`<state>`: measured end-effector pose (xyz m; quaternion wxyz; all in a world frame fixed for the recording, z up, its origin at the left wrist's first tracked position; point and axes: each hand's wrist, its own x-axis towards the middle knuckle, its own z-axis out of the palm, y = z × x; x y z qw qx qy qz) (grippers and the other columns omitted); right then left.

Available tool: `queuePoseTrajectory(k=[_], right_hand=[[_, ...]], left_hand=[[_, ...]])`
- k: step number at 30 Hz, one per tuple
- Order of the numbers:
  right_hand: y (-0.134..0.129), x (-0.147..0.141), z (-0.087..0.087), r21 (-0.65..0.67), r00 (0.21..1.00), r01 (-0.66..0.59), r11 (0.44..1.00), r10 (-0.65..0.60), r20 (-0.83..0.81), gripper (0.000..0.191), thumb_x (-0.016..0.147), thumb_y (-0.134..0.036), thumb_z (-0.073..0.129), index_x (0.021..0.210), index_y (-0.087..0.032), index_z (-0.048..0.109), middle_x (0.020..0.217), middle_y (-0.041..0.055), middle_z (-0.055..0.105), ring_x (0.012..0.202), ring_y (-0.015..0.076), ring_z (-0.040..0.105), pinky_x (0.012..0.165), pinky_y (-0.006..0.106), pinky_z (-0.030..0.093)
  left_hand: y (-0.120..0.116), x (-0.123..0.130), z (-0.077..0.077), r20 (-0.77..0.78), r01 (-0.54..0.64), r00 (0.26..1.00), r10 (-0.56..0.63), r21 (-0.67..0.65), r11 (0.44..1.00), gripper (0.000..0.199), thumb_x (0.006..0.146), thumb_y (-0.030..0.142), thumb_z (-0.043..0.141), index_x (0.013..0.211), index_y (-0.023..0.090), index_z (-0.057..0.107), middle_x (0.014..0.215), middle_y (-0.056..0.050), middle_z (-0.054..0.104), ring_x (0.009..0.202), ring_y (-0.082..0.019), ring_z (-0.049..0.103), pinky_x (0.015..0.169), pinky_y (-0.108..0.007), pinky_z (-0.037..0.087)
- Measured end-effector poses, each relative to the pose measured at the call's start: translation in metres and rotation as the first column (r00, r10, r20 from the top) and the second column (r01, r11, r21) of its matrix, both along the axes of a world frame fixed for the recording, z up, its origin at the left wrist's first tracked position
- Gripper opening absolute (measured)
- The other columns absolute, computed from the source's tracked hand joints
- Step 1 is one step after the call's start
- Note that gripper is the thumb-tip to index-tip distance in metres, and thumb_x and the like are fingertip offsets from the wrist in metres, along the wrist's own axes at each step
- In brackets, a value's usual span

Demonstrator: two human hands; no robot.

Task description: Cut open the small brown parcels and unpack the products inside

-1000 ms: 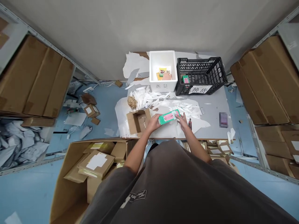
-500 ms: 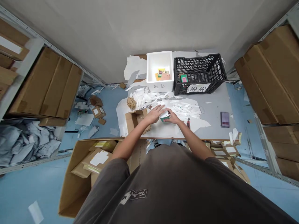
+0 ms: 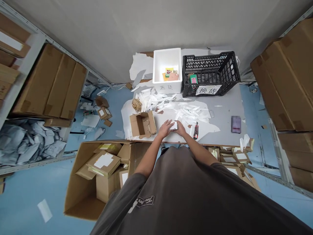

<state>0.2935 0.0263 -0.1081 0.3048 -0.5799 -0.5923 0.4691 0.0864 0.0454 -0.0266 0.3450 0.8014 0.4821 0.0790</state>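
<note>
A small box point(image 3: 174, 126), its white face up, sits between my two hands near the front edge of the table. My left hand point(image 3: 165, 129) grips it from the left, and my right hand point(image 3: 180, 128) closes on its right side. Left of them stands an opened cardboard box point(image 3: 133, 126) with its flaps up. A red and black utility knife point(image 3: 196, 131) lies just right of my right hand. Beyond my hands, white paper slips point(image 3: 187, 113) are heaped beside crumpled brown paper point(image 3: 136, 105).
At the back of the table point(image 3: 223, 120) stand a white foam bin point(image 3: 166, 88) and a black crate point(image 3: 215, 78), each with small packets inside. A phone-like item point(image 3: 236, 124) lies at right. A large carton point(image 3: 80, 209) of parcels stands at lower left; shelves flank both sides.
Both hands have drawn nearer to me with the small box, which was tilted with a green side showing. Its white face now points up, and my left hand has come off the cardboard box's side.
</note>
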Motion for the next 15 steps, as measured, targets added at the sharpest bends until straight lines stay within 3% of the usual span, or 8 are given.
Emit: queuePoseTrajectory(k=[3, 6, 9, 12, 14, 15], right_hand=[[-0.002, -0.001, 0.004, -0.02, 1.0, -0.017, 1.0, 0.017, 0.006, 0.085, 0.073, -0.036, 0.082, 0.151, -0.024, 0.052, 0.15, 0.0141, 0.063, 0.139, 0.0357, 0.06, 0.117, 0.052, 0.048], [-0.003, -0.004, 0.008, -0.054, 0.999, -0.031, 0.998, 0.033, 0.024, 0.083, 0.073, -0.034, 0.083, 0.15, -0.025, 0.053, 0.144, 0.0117, 0.068, 0.13, 0.035, 0.066, 0.111, 0.051, 0.052], [-0.001, -0.005, 0.012, -0.082, 0.999, -0.014, 0.997, 0.018, 0.041, 0.083, 0.072, -0.034, 0.087, 0.148, -0.027, 0.054, 0.137, 0.0094, 0.072, 0.122, 0.0346, 0.069, 0.106, 0.052, 0.055], [0.003, -0.005, 0.016, -0.114, 0.998, 0.011, 0.993, -0.003, 0.069, 0.083, 0.071, -0.039, 0.091, 0.146, -0.026, 0.057, 0.131, 0.0101, 0.075, 0.119, 0.0361, 0.071, 0.105, 0.054, 0.056], [0.004, -0.005, 0.018, -0.145, 0.996, 0.016, 0.989, -0.002, 0.091, 0.083, 0.07, -0.041, 0.092, 0.145, -0.024, 0.06, 0.128, 0.0116, 0.075, 0.119, 0.0383, 0.072, 0.105, 0.055, 0.057], [0.004, -0.005, 0.018, -0.161, 0.995, 0.017, 0.987, -0.001, 0.099, 0.084, 0.07, -0.041, 0.093, 0.145, -0.024, 0.06, 0.127, 0.0121, 0.076, 0.12, 0.0392, 0.072, 0.105, 0.056, 0.057]], left_hand=[[0.014, -0.006, 0.009, 0.075, 0.02, 0.997, -0.011, -0.11, 0.994, 0.051, 0.098, 0.037, 0.074, 0.148, 0.029, 0.069, 0.166, -0.008, 0.057, 0.161, -0.034, 0.043, 0.129, -0.054, 0.041], [0.029, -0.003, 0.017, 0.139, -0.116, 0.98, 0.144, -0.195, 0.974, 0.044, 0.105, 0.039, 0.061, 0.147, 0.027, 0.07, 0.147, -0.008, 0.073, 0.142, -0.032, 0.063, 0.119, -0.046, 0.052], [0.038, 0.012, 0.019, 0.119, -0.349, 0.925, 0.361, -0.109, 0.931, 0.056, 0.098, 0.029, 0.068, 0.153, 0.023, 0.062, 0.147, -0.012, 0.071, 0.13, -0.031, 0.069, 0.113, -0.045, 0.054], [0.037, 0.031, 0.016, 0.137, -0.542, 0.832, 0.537, -0.003, 0.84, 0.064, 0.091, 0.022, 0.071, 0.154, 0.02, 0.057, 0.153, -0.016, 0.064, 0.131, -0.03, 0.066, 0.112, -0.047, 0.054], [0.034, 0.04, 0.013, 0.167, -0.599, 0.789, 0.591, -0.003, 0.801, 0.055, 0.094, 0.021, 0.066, 0.149, 0.02, 0.06, 0.151, -0.014, 0.064, 0.124, -0.027, 0.069, 0.109, -0.046, 0.056], [0.032, 0.042, 0.011, 0.175, -0.59, 0.795, 0.581, -0.003, 0.808, 0.049, 0.095, 0.019, 0.062, 0.144, 0.021, 0.064, 0.15, -0.013, 0.065, 0.123, -0.026, 0.069, 0.109, -0.046, 0.056]])
